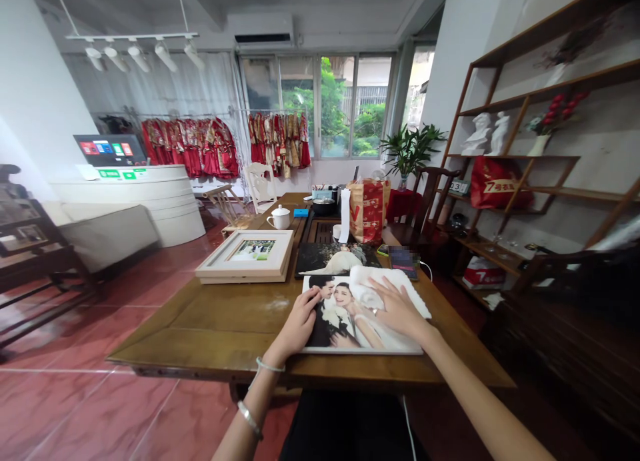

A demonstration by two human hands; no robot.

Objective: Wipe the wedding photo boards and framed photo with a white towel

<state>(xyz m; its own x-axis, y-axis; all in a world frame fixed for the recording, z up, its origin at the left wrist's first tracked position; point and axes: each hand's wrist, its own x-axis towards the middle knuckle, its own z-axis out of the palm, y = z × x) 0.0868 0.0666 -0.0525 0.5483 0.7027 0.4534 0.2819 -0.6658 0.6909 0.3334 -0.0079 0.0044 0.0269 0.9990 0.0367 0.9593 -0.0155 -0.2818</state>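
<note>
A wedding photo panel lies flat at the near edge of the wooden table. My left hand rests on its left side, fingers stretched over the edge of the print. On the panel's upper right part lies a folded white cloth, reaching past the print onto the table. My right hand presses flat on this cloth with its fingers spread; what is under the palm is hidden. Just beyond is a dark photo panel with a white dress on it, partly covered by the cloth and the nearer panel.
A pale picture frame lies to the left on the table. Behind it stand a lidded white cup and a blue box. A red-and-brown paper bag stands at the back; a phone with a cable lies right.
</note>
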